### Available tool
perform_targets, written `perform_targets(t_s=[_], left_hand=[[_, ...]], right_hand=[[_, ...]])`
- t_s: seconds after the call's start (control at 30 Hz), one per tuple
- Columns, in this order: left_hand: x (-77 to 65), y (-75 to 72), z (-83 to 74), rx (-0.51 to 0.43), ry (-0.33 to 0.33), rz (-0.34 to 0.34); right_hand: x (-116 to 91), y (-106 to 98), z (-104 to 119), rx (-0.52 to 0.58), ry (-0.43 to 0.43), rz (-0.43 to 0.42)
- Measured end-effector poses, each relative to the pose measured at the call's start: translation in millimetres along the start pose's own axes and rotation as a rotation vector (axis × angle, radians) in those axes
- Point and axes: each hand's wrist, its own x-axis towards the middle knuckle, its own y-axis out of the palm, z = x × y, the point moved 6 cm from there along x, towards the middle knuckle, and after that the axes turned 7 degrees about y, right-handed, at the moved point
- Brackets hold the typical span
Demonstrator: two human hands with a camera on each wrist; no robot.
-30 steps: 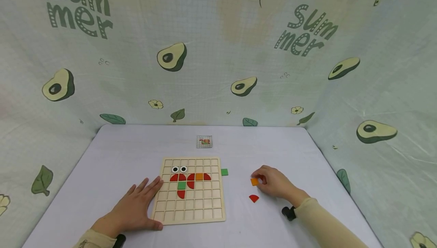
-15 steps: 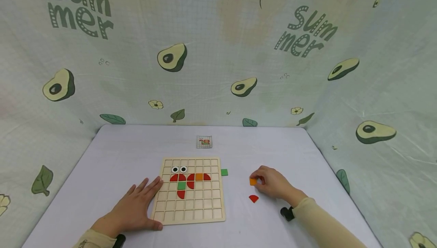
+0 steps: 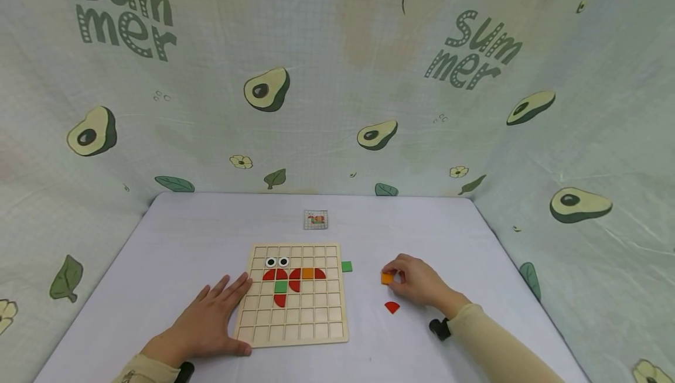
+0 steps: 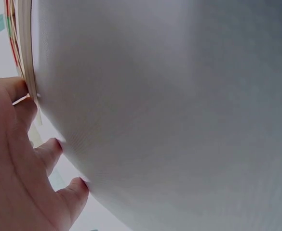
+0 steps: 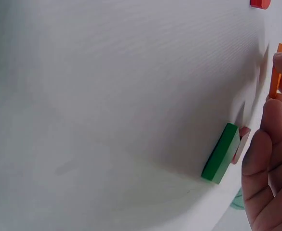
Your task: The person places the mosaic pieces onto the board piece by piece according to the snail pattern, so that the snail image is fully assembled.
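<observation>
My left hand lies spread at the left edge of the wooden grid board, its fingertips and thumb at the rim. In the left wrist view, fingers touch the board's side. On the board sit two eye tiles, several red quarter-circle tiles, a green square and an orange square. My right hand pinches another orange square tile between thumb and fingers, right of the board; the right wrist view shows this orange tile edge-on.
A loose red quarter-circle tile lies nearer me than the right hand. A green square sits against the board's right edge. Beyond the board is a small picture card. Under the right hand, a green block and a reddish piece show.
My right hand has shifted slightly left toward the board with the orange tile in its pinch. The left hand and the board have stayed in place.
</observation>
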Motion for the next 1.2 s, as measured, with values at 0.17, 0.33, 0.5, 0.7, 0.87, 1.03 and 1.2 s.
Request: perform_targets(t_s=[0.17, 0.33, 0.5, 0.7, 0.87, 1.03, 1.2], left_hand=[[-0.4, 0.8, 0.4, -0.001, -0.004, 0.005], [-0.8, 1.3, 0.7, 0.001, -0.003, 0.005], [-0.9, 0.0, -0.2, 0.0, -0.001, -0.002], [-0.6, -0.5, -0.7, -0.001, -0.004, -0.004], [-0.1, 0.8, -0.1, 0.0, -0.007, -0.004], [-0.1, 1.2, -0.1, 0.0, -0.016, 0.001], [-0.3, 0.7, -0.9, -0.002, -0.022, 0.007]], right_hand=[[6.2, -1.2, 9.3, 0.002, -0.016, -0.005], [16.4, -1.4, 25.7, 0.001, -0.026, 0.003], [28.1, 1.5, 48.7, 0.007, -0.083, 0.027], [41.6, 13.3, 78.8, 0.028, -0.124, 0.074], [49.2, 27.1, 101.9, 0.044, -0.162, 0.096], [54.5, 39.3, 120.4, 0.066, -0.181, 0.098], [56.1, 50.9, 133.1, 0.071, -0.196, 0.103]])
